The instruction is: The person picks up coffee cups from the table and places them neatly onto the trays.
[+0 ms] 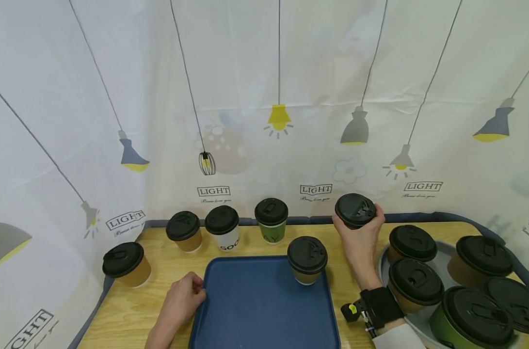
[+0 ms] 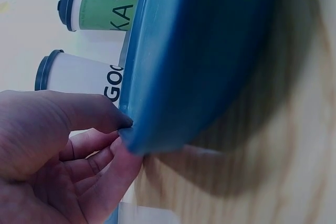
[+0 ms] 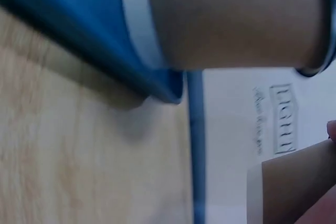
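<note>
Near the left edge of the counter (image 1: pixel 164 276) stands a brown cup with a black lid (image 1: pixel 126 264); to its right the left hand (image 1: pixel 181 295) has its thumb and fingers pinched on the left rim of the blue tray (image 1: pixel 264 300); beyond that hand, along the counter's far edge, stand a second brown cup (image 1: pixel 184 231), then a white cup (image 1: pixel 222 228) with dark lettering, just beside each other, then a green cup (image 1: pixel 271 220) behind the tray's far rim; all three wear black lids.

In the tray's far right corner stands a lidded brown cup with a white base (image 1: pixel 307 259); past that corner the right hand (image 1: pixel 362 237) has its fingers clamped round a raised cup (image 1: pixel 355 209), brown with a black lid, its base clear of the counter near the far edge; a black wrist strap (image 1: pixel 379 308) circles that wrist.

At the counter's right side lies a grey round tray (image 1: pixel 443 249), crowded with black-lidded cups, brown ones and a green one (image 1: pixel 469 317) toward its near edge; a wall covering printed with lamps (image 1: pixel 247 72) hangs behind everything.
</note>
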`<state>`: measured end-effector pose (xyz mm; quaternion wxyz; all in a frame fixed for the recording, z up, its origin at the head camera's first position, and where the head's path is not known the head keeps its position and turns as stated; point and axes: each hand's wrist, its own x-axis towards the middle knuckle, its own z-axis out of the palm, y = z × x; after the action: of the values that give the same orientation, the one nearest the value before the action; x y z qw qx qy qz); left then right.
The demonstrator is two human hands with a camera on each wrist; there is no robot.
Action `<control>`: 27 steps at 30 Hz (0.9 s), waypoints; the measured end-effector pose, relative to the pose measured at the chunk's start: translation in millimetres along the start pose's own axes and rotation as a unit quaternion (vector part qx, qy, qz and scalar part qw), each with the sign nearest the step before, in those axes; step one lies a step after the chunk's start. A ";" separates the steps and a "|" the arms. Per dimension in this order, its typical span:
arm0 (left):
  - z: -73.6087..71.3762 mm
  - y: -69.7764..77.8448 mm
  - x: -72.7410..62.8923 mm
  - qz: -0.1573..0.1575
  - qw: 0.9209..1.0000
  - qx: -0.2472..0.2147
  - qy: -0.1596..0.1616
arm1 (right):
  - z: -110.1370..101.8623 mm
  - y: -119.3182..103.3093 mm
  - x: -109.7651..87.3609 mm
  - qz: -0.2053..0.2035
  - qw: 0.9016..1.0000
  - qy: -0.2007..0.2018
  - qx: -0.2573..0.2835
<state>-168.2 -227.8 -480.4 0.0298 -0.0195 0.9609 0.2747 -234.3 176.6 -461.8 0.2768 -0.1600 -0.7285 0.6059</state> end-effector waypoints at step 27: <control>0.9 -1.8 -0.5 0.006 1.000 -0.012 0.006 | -78.4 -65.1 -67.6 -0.005 0.978 -0.178 -0.113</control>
<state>-167.5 -228.8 -482.0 0.0223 -0.0159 0.9578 0.2863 -127.1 186.5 -403.8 0.1262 -0.0763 -0.8304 0.5373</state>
